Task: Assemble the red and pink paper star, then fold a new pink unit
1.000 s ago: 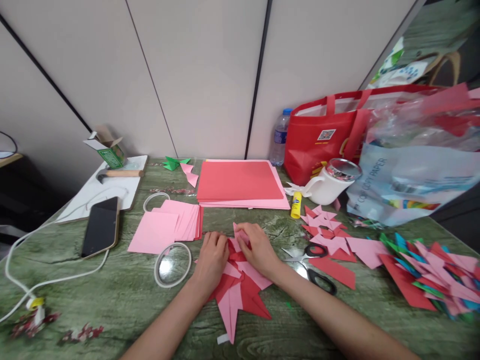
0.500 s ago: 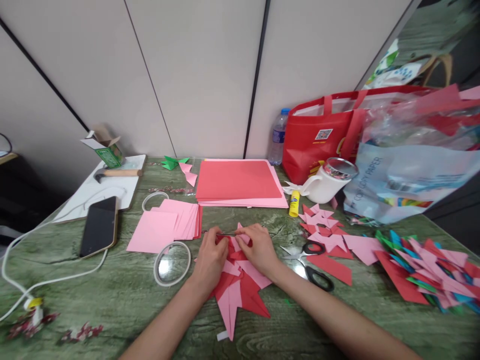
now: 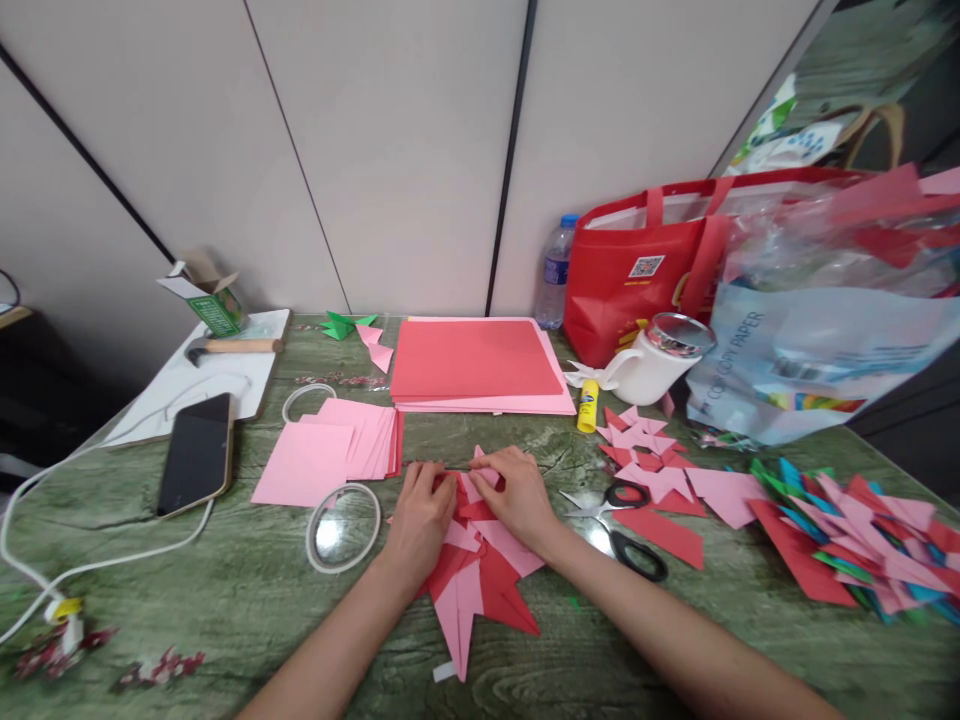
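A folded paper star (image 3: pixel 469 590) in pink and red, made of several pointed pieces, lies on the table in front of me. My left hand (image 3: pixel 422 515) is closed on its far left edge, fingers bent round the red paper. My right hand (image 3: pixel 517 500) pinches a pink point at the star's far side, thumb and fingers together. Both hands partly cover the upper half of the star. To the right of my right hand lie scissors (image 3: pixel 628 555) with black handles, blades apart. A small white strip (image 3: pixel 444 671) lies by the star's lowest point.
Left are pink paper squares (image 3: pixel 304 463), tape rolls (image 3: pixel 343 528), a phone (image 3: pixel 196 455) and a hammer (image 3: pixel 240 346). Red sheets (image 3: pixel 476 360) lie behind. Right stand a glue stick (image 3: pixel 588 407), a white mug (image 3: pixel 645 370), a red bag (image 3: pixel 622 270) and heaped paper scraps (image 3: pixel 874 540).
Almost nothing differs. The fingers of my left hand have shifted slightly at the star's far edge; my right hand keeps its pinch.
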Action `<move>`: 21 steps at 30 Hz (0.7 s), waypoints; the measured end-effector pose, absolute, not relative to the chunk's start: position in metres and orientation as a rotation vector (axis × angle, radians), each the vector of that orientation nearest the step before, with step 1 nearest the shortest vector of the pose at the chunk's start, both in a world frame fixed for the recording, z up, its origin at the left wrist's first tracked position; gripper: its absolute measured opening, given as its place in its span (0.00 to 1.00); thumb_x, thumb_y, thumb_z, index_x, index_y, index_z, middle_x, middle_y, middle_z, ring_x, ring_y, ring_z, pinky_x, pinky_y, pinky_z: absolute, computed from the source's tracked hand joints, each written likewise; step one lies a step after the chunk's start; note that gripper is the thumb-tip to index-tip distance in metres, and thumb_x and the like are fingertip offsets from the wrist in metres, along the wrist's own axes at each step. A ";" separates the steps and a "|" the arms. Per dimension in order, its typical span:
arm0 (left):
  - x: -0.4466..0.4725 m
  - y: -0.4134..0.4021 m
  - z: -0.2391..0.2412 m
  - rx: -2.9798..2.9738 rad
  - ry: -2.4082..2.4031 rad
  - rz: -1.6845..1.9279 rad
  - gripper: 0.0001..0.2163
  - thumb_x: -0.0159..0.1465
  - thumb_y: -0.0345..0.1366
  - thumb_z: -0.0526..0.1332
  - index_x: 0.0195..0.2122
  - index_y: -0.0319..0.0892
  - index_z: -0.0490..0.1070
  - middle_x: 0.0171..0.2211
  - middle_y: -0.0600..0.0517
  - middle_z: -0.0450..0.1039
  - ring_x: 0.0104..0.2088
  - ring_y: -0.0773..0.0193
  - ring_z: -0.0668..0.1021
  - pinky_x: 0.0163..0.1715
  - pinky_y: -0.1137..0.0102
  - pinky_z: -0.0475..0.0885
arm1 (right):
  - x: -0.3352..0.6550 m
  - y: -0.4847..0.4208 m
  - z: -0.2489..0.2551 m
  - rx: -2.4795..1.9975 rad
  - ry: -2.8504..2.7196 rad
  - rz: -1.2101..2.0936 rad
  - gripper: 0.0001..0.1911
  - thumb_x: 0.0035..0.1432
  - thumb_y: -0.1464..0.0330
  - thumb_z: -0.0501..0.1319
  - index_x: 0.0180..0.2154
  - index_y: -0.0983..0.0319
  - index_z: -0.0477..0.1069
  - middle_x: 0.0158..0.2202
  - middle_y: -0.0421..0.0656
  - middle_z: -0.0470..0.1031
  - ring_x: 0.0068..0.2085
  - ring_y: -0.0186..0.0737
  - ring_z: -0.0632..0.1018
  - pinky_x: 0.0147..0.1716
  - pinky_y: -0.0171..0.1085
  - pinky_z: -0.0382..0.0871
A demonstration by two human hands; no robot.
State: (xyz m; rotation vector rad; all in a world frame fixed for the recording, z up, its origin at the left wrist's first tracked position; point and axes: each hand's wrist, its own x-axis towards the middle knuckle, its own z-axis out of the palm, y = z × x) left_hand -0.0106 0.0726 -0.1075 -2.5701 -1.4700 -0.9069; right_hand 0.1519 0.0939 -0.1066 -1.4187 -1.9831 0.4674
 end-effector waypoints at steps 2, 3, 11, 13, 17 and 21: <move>-0.010 0.073 -0.107 -2.569 -1.471 -0.895 0.08 0.64 0.26 0.53 0.32 0.39 0.70 0.35 0.47 0.65 0.37 0.59 0.67 0.35 0.64 0.72 | 0.152 0.094 -0.107 -1.417 -1.980 0.463 0.05 0.56 0.69 0.60 0.34 0.58 0.75 0.33 0.41 0.78 0.38 0.43 0.73 0.38 0.41 0.58; -0.010 0.073 -0.107 -2.568 -1.470 -0.898 0.07 0.64 0.26 0.53 0.32 0.39 0.70 0.35 0.47 0.65 0.37 0.59 0.67 0.35 0.64 0.72 | 0.152 0.094 -0.107 -1.416 -1.977 0.464 0.05 0.55 0.69 0.60 0.33 0.58 0.75 0.33 0.41 0.78 0.38 0.43 0.73 0.38 0.41 0.58; -0.010 0.073 -0.107 -2.621 -1.460 -0.911 0.07 0.63 0.26 0.54 0.29 0.38 0.68 0.33 0.47 0.65 0.36 0.60 0.66 0.34 0.66 0.70 | 0.151 0.094 -0.106 -1.401 -1.970 0.490 0.04 0.54 0.71 0.61 0.33 0.59 0.75 0.32 0.41 0.78 0.38 0.43 0.72 0.38 0.40 0.57; -0.011 0.073 -0.108 -2.636 -1.449 -0.876 0.07 0.64 0.27 0.53 0.30 0.38 0.68 0.33 0.47 0.65 0.36 0.60 0.66 0.34 0.66 0.70 | 0.151 0.094 -0.106 -1.402 -1.981 0.488 0.04 0.55 0.71 0.61 0.33 0.59 0.75 0.32 0.41 0.78 0.38 0.42 0.72 0.38 0.40 0.57; -0.011 0.074 -0.109 -2.629 -1.460 -0.839 0.07 0.64 0.27 0.53 0.31 0.39 0.69 0.33 0.47 0.66 0.35 0.59 0.66 0.34 0.65 0.70 | 0.151 0.093 -0.107 -1.409 -1.996 0.474 0.04 0.55 0.69 0.61 0.32 0.58 0.75 0.32 0.41 0.78 0.37 0.42 0.73 0.38 0.41 0.57; -0.012 0.073 -0.109 -2.608 -1.446 -0.815 0.07 0.64 0.27 0.54 0.31 0.39 0.69 0.33 0.47 0.66 0.36 0.58 0.66 0.34 0.64 0.69 | 0.150 0.093 -0.107 -1.427 -1.983 0.464 0.04 0.55 0.70 0.61 0.32 0.58 0.75 0.32 0.41 0.78 0.37 0.42 0.73 0.38 0.41 0.57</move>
